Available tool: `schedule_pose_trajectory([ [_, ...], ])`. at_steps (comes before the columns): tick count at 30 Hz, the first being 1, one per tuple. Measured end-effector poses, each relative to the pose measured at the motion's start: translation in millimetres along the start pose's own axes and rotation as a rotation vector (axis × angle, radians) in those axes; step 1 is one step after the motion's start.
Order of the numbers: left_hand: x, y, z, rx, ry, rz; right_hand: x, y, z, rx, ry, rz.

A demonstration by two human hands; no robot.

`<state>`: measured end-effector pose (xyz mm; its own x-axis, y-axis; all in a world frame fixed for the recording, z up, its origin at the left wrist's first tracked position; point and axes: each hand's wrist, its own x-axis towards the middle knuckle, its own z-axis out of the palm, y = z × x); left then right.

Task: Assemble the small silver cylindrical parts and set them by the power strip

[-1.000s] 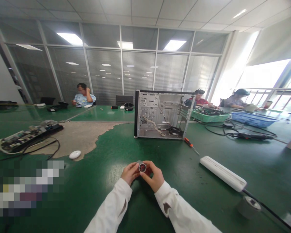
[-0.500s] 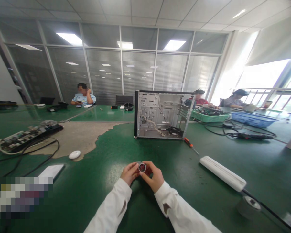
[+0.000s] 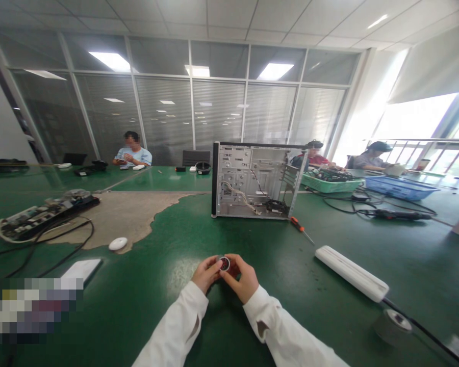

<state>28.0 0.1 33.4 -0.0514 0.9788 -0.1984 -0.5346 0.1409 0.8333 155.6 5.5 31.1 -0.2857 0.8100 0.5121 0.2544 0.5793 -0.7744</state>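
Between my two hands is a small round piece (image 3: 225, 263) with a silvery rim and a dark, reddish inside; its exact kind is too small to make out. My left hand (image 3: 205, 272) grips it from the left, the thumb resting over its face. From the right, my right hand (image 3: 243, 275) pinches its rim between thumb and fingers. Both hands are closed, low over the green tabletop (image 3: 168, 311). Beyond them an opened computer case (image 3: 258, 183) stands upright, with loose cables inside. An orange-handled screwdriver (image 3: 297, 224) lies by its lower right corner.
A white power strip (image 3: 351, 272) and a roll of tape (image 3: 392, 326) lie at the right. Behind are a green basket (image 3: 331, 185) and a blue basket (image 3: 401, 189). An opened power strip (image 3: 46, 214) with cables and a white disc (image 3: 118, 243) lie left. Several people sit farther back.
My left thumb has slid right, onto the face of the round piece. My right hand stays in place. The person at the back left has lowered a raised hand.
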Motion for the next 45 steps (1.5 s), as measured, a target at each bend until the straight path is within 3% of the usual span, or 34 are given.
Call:
schedule_pose_trajectory([
  [11, 3.9, 1.6, -7.9, -0.049, -0.114, -0.092, -0.2, 0.9, 1.4, 0.007, 0.013, -0.046],
  [25, 0.4, 7.0, -6.7, -0.134, -0.085, -0.222, 0.7, -1.3, -1.7, -0.051, 0.096, -0.090],
  [45, 0.4, 10.4, -6.2, -0.160, -0.136, -0.297, 1.4, 4.3, 0.6, -0.024, 0.091, -0.041],
])
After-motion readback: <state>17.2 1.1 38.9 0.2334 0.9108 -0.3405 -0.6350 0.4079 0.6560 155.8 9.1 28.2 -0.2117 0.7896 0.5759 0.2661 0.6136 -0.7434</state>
